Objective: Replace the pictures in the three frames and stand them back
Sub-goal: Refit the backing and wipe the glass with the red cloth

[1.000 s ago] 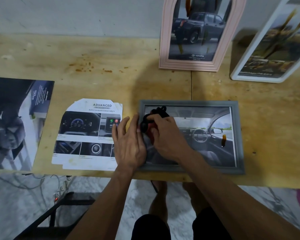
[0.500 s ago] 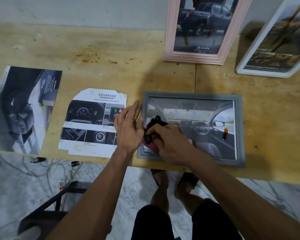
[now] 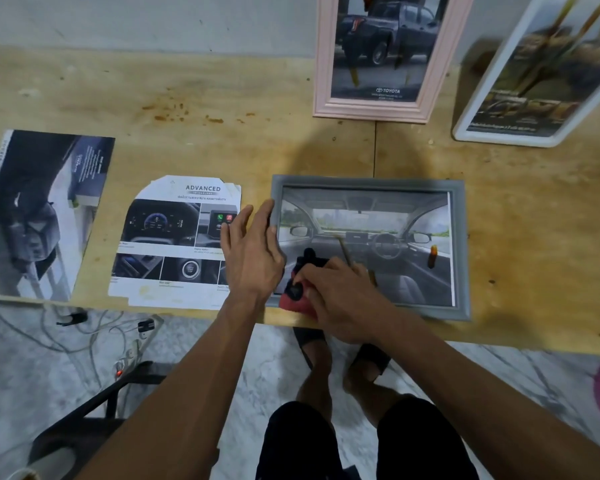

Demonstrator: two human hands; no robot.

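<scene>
Flat grey wooden picture frame [image 3: 368,183] probably glass-fronted, fragile; grab edges. Left hand [image 3: 253,251] loose; right hand [image 3: 340,299] gripping red-black tool [image 3: 297,292].

Both bare forearms reach forward from six o'clock. The left hand [image 3: 253,251] lies flat, fingers straight and together, pointing toward twelve o'clock. Just at its three o'clock side, the right hand [image 3: 340,299] is turned palm down, fingers curled tight round something black and red.
</scene>
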